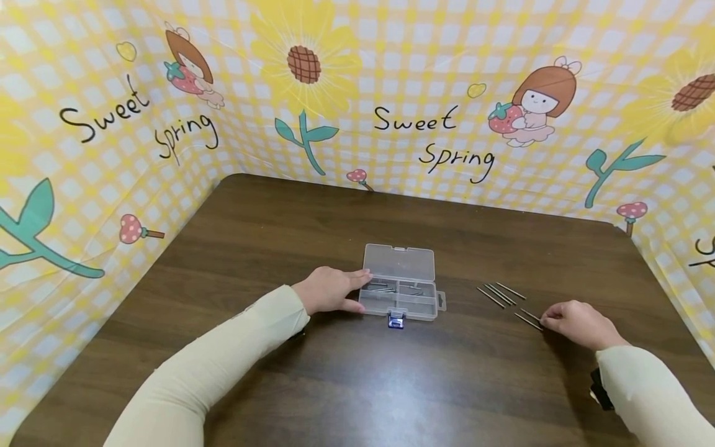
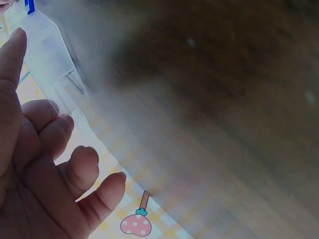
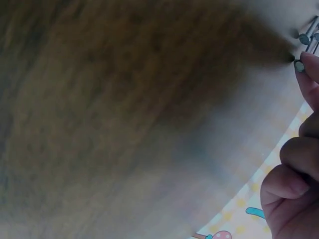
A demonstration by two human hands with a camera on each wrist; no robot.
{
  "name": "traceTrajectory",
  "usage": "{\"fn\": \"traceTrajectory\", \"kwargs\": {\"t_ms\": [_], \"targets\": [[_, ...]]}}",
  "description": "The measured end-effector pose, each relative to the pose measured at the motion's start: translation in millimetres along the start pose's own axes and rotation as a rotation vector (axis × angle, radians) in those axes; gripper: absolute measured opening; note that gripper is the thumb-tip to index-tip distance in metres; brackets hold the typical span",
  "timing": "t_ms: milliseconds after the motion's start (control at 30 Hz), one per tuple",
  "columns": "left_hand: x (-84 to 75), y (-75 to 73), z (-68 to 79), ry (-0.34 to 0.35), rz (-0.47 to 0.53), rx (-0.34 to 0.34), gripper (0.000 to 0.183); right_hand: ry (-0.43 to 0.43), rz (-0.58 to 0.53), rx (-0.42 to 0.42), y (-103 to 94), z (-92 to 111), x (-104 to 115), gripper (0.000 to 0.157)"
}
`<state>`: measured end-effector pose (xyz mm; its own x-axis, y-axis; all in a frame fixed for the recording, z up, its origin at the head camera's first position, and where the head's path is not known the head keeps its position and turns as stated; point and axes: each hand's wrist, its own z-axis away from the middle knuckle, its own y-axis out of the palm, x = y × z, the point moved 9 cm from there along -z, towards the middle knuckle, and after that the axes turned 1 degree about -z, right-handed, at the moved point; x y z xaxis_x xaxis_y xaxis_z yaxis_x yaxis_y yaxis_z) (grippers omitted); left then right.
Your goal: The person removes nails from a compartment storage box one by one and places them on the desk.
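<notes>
A clear plastic compartment box (image 1: 416,308) lies with its lid raised, a blue latch (image 1: 396,320) at its front; several thin metal rods (image 1: 382,289) rest in its back compartments. My left hand (image 1: 329,290) spans the box's left end, thumb at the front corner and straight fingers at the back edge. In the left wrist view its other fingers (image 2: 84,167) bend loosely. My right hand (image 1: 581,324) pinches one thin metal rod (image 1: 530,315) between thumb and fingertip, low over the table. A second metal rod (image 1: 527,321) lies right beside it. The right wrist view shows a round rod end (image 3: 299,65) at the fingertips.
Several more metal rods (image 1: 497,294) lie loose on the brown table (image 1: 279,230), between the box and my right hand. A yellow checked cloth (image 1: 391,62) with printed flowers and figures stands round the table's back and sides.
</notes>
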<state>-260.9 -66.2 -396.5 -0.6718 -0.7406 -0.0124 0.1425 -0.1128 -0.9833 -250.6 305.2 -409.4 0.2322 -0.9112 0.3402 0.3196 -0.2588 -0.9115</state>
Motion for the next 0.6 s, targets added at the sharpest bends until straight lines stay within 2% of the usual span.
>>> {"fn": "traceTrajectory", "kwargs": {"t_ms": [367,600], "targets": [[1.4,1.4,0.5,0.011,0.018,-0.014,0.073,0.013,-0.003,-0.017,1.4,-2.5,-2.5,0.014],[0.3,0.5,-0.3,0.011,0.015,-0.012,0.073,0.013,-0.026,-0.025,-6.8,-5.2,-0.1,0.015]]}}
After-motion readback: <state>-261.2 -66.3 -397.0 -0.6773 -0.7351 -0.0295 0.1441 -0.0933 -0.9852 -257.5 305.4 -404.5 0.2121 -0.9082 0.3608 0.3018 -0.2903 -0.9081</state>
